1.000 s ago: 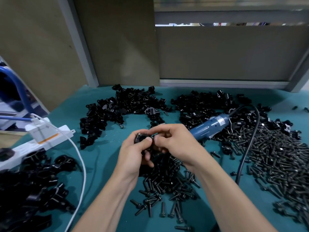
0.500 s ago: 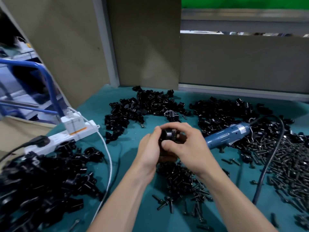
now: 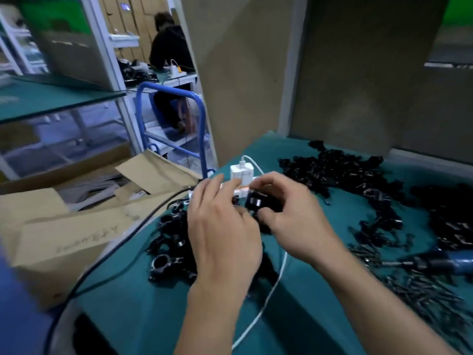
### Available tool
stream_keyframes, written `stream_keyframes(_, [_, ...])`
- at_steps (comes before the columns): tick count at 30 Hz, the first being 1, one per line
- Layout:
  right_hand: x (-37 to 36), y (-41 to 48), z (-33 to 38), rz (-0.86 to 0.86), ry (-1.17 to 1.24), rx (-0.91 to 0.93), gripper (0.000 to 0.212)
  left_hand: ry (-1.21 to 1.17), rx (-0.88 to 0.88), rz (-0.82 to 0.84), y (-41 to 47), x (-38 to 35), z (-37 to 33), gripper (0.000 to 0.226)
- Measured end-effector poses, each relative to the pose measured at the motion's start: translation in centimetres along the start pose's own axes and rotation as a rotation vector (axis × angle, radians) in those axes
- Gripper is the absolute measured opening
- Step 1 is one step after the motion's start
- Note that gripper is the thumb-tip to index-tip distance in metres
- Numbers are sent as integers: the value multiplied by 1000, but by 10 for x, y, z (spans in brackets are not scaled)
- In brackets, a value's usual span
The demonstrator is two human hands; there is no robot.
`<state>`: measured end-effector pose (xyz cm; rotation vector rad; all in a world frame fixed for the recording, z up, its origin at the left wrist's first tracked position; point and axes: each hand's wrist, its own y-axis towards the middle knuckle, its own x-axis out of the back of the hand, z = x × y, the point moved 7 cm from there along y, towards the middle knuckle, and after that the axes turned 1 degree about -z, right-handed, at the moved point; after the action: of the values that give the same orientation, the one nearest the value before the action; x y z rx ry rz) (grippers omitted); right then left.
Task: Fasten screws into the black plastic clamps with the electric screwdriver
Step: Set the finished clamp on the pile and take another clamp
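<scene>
The right hand (image 3: pixel 291 219) is gripping a black plastic clamp (image 3: pixel 257 202) between curled fingers and thumb, holding it up just above the teal mat (image 3: pixel 312 311), in front of a white charger (image 3: pixel 240 172). Motion blur is hiding which way the clamp's long axis runs. The left hand (image 3: pixel 222 226) is hovering just beside it, fingers loosely spread and holding nothing; whether its fingertips are touching the clamp cannot be told.

The blue electric screwdriver (image 3: pixel 442 263) is lying on the mat well to the right, its long axis running roughly left to right, bit pointing left toward the hands and body running off the frame edge. Loose screws (image 3: pixel 419 290) are lying around it. Piles of clamps are sitting under the left hand (image 3: pixel 166 252) and along the back (image 3: pixel 332 172). A white cable (image 3: pixel 268 298) and a black cable (image 3: pixel 122 242) are trailing over the mat's near edge.

Brown partition panels (image 3: pixel 358 73) are standing behind the bench. To the left, an open cardboard box (image 3: pixel 64 234), a blue cart handle (image 3: pixel 174 98) and a person (image 3: pixel 169 47) working at another bench.
</scene>
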<state>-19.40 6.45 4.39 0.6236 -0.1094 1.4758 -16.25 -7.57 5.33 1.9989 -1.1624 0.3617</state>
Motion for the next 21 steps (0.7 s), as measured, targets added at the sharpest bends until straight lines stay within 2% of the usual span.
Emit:
stream_keyframes(3, [-69, 23, 14, 131, -149, 60, 49, 251, 99, 140, 15, 3, 51, 50])
stream_keyframes(5, [-101, 29, 11, 185, -175, 24, 50, 275, 179, 227, 15, -3, 80, 44])
stream_keyframes(7, [-116, 33, 1, 204, -192, -17, 46, 203, 216, 261, 12, -10, 99, 43])
stream_keyframes(11, [-115, 39, -22, 289, -252, -137, 37, 51, 229, 186, 13, -10, 112, 50])
stream_keyframes(14, [-102, 40, -35, 328, -323, -205, 51, -9, 267, 123, 10, -6, 110, 50])
stream_keyframes(17, [-79, 39, -35, 266, -322, -192, 47, 21, 232, 122, 13, -3, 98, 51])
stream_keyframes(19, [-50, 43, -36, 126, -333, -179, 34, 54, 158, 136, 22, -4, 79, 55])
stream_keyframes(21, [-15, 49, -42, -38, -289, -219, 34, 34, 63, 138, 31, -11, 51, 53])
